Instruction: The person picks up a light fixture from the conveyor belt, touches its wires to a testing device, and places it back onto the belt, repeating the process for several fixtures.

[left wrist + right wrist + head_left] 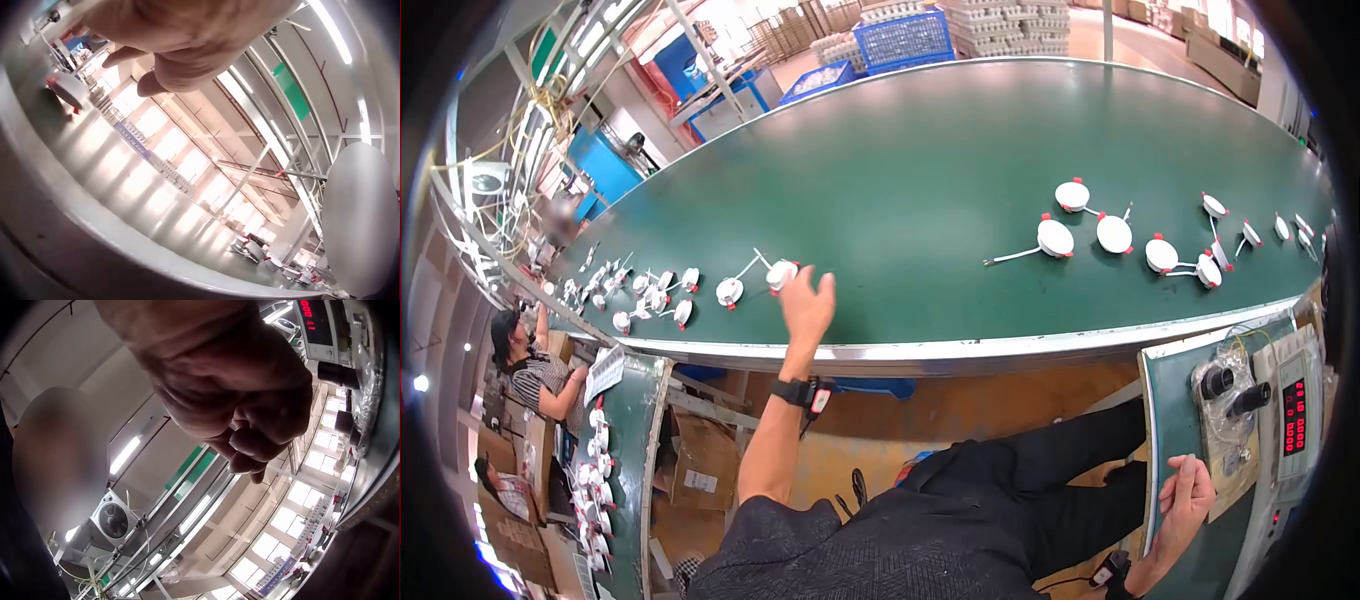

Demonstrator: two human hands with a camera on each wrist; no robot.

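Note:
The left hand (808,308) is over the near edge of the green table, fingers extended beside a round white lamp (780,275) with red clips; contact cannot be made out. In the left wrist view, the thumb and fingers of that hand (187,37) are spread apart, and the lamp (67,91) lies on the table past them. The right hand (1185,503) is above the side bench at the right, fingers loosely curled. The right wrist view shows this hand (231,381) bent inward, with no object visible in it.
More lamps (729,291) lie left of the left hand, others (1055,238) at the table's right. A meter with red digits (1294,418) and black knobs (1250,398) stand on the side bench (1175,400). Another person (550,385) sits at the left.

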